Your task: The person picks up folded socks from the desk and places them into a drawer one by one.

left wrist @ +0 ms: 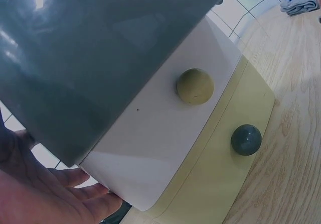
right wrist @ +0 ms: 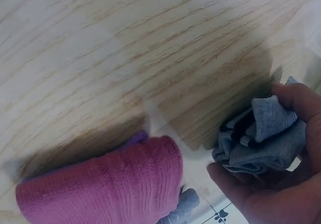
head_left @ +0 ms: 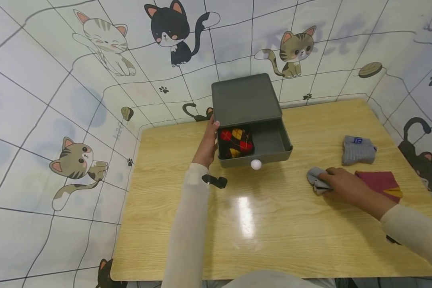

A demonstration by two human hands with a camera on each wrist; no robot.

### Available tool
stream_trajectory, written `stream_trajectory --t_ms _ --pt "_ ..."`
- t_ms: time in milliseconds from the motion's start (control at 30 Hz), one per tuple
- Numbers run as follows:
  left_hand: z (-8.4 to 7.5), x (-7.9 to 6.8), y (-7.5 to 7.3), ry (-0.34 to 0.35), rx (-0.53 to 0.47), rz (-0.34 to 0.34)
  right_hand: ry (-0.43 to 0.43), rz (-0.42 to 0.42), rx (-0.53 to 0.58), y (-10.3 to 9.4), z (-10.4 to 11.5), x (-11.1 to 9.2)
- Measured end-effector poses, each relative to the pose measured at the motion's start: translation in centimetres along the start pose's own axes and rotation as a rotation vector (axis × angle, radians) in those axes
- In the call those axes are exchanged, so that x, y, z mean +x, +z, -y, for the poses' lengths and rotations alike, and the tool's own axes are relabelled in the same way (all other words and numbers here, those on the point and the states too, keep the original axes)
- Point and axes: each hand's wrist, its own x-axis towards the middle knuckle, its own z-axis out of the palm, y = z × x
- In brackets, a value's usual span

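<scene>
A grey drawer box [head_left: 245,96] stands at the back of the wooden table [head_left: 273,232]. Its top drawer [head_left: 273,140] is pulled out, and a red, yellow and black checked sock bundle [head_left: 235,142] lies in its left half. My left hand [head_left: 208,140] rests with straight fingers against the box's left side [left wrist: 90,48], palm [left wrist: 60,194] facing it. To the right, my right hand [head_left: 340,182] grips a rolled grey sock [head_left: 315,178] on the tabletop; its fingers [right wrist: 301,101] curl round the grey sock [right wrist: 273,128].
A second grey sock bundle [head_left: 358,150] with a blue label and a folded dark red sock [head_left: 379,180] lie at the right. The box's lower drawers carry a tan knob [left wrist: 194,86] and a dark knob [left wrist: 246,139]. Cat-patterned walls close in behind and beside the table.
</scene>
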Motion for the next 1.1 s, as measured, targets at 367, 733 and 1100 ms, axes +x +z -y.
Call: stream_trajectory --t_ms 367,733,1100 --pt "0.0 -0.1 -0.2 0.009 -0.014 0.005 -0.192 -0.218 -0.057 -0.7 -1.1 0.2" --pt "0.1 -0.1 -0.2 0.017 -0.014 0.006 -0.140 -0.444 -0.112 -14.0 3.2 4.6" --pt "-0.1 0.0 0.2 -0.002 -0.037 -0.007 -0.326 -0.467 -0.040 -18.6 9.3 10.1"
